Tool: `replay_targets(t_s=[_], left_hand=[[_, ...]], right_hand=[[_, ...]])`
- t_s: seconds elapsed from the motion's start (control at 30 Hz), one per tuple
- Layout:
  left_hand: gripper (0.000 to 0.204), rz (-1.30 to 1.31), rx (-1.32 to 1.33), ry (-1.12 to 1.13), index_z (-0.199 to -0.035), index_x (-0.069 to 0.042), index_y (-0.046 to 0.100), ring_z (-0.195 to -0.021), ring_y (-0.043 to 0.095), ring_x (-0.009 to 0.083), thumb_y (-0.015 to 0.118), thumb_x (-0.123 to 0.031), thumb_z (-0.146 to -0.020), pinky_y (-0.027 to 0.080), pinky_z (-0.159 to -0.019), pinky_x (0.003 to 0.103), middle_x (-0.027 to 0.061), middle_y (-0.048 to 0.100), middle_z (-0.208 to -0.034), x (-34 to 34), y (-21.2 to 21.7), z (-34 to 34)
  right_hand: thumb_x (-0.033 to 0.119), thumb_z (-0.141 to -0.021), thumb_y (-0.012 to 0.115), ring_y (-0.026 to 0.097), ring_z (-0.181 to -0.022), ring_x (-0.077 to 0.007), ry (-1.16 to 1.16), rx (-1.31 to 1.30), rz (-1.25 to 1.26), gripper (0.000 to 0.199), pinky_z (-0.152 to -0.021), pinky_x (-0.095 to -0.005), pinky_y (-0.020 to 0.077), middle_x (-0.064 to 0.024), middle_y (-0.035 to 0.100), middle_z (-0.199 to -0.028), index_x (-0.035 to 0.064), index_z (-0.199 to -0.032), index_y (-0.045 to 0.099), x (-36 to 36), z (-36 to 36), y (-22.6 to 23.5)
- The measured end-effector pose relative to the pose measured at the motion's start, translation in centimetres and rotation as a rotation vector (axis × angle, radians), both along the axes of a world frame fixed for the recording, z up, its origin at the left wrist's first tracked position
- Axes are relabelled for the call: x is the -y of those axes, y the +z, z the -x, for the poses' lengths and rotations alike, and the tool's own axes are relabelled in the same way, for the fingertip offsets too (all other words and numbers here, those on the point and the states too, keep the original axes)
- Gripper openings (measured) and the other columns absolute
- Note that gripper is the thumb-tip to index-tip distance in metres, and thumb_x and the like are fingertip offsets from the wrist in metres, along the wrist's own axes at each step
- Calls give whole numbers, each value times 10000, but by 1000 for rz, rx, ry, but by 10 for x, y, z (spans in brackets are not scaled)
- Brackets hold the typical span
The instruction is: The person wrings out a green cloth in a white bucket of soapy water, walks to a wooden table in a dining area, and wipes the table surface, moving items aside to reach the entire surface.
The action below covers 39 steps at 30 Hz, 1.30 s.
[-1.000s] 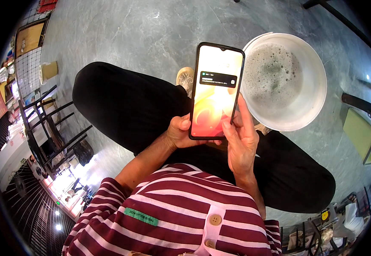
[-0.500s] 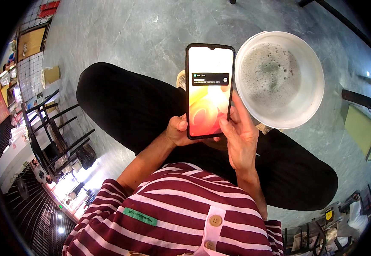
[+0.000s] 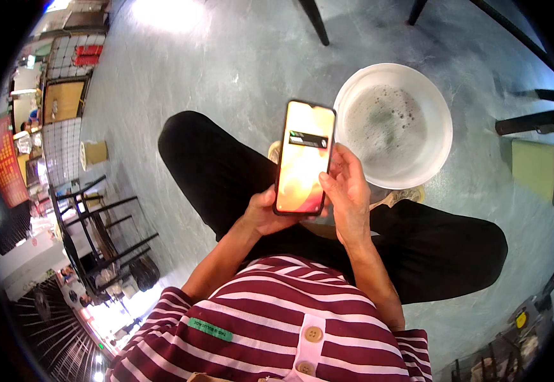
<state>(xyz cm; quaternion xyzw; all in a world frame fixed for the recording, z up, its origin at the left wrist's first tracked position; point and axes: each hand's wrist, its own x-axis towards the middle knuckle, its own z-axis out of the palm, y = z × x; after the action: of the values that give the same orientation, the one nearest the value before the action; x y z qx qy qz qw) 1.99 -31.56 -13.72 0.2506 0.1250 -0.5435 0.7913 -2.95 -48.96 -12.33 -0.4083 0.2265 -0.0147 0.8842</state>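
Observation:
A smartphone (image 3: pixel 304 172) in a black case stands upright between my hands, its lit screen showing a warm orange and yellow background with a dark notification box. My left hand (image 3: pixel 269 213) grips its lower left side, thumb along the edge and the other fingers behind it. My right hand (image 3: pixel 348 191) wraps the lower right side, with the thumb over the screen's edge; some fingers are hidden behind the phone. Just beyond the right hand, a white bucket (image 3: pixel 441 137) holds cloudy, foamy liquid.
Black chair legs (image 3: pixel 315 22) stand on the grey floor (image 3: pixel 226 70) at the far side. To the right is a green box (image 3: pixel 535 170) beside a dark leg. A black metal rack (image 3: pixel 102 232) and a cardboard box (image 3: pixel 93 153) are at the left.
The phone now appears smaller and more tilted, with its top leaning right. The view has shifted, bringing more chair legs in at the top. Both hands keep their hold.

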Motion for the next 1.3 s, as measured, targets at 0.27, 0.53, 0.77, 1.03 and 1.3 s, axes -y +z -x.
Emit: replay_targets(t_s=[0.27, 0.53, 0.77, 1.03, 1.3], left_hand=[[1045, -191, 67, -343, -1459, 12, 257, -1235, 516, 298, 849, -305, -658, 342, -1110, 413, 185, 489, -1365, -18, 47, 6], [883, -517, 126, 44, -1411, -114, 405, -1208, 536, 299, 437, -771, -823, 434, -1020, 474, 136, 511, -1361, 1, 48, 32], [912, -299, 96, -24, -1368, -56, 421, -958, 613, 366, 280, -793, -850, 507, -868, 536, 214, 579, -1162, -9, 84, 14], [653, -1412, 437, -195, -1422, -94, 368, -866, 635, 241, 557, -472, -925, 552, -713, 394, 132, 589, -1174, -112, 136, 22], [725, -1545, 984, -1236, -1490, -227, 322, -1158, 547, 355, 659, -212, -848, 411, -1008, 387, 254, 464, -1386, -114, 105, 58]], right_hand=[[205, -979, 540, 519, -1007, -131, -105, -12, -65, 522, -873, -276, 451, -91, 526, -1208, 53, -1433, 331, -4, 2, -6], [228, -956, 571, 487, -1133, -187, 83, 220, 296, 378, -1007, -306, 363, -106, 518, -1195, 46, -1271, 466, -14, 12, 12], [285, -927, 579, 437, -1219, -412, -70, 220, 764, 509, -1024, -464, 355, -245, 423, -1348, -7, -1321, 445, 9, 19, 22], [171, -903, 590, 477, -1199, -359, 84, 371, 510, 486, -1006, -414, 421, -198, 440, -1330, -20, -1319, 426, 47, 39, 35], [162, -897, 578, 507, -1151, -357, 90, 387, 347, 439, -958, -421, 441, -195, 477, -1279, -22, -1278, 458, 85, 54, 31]])
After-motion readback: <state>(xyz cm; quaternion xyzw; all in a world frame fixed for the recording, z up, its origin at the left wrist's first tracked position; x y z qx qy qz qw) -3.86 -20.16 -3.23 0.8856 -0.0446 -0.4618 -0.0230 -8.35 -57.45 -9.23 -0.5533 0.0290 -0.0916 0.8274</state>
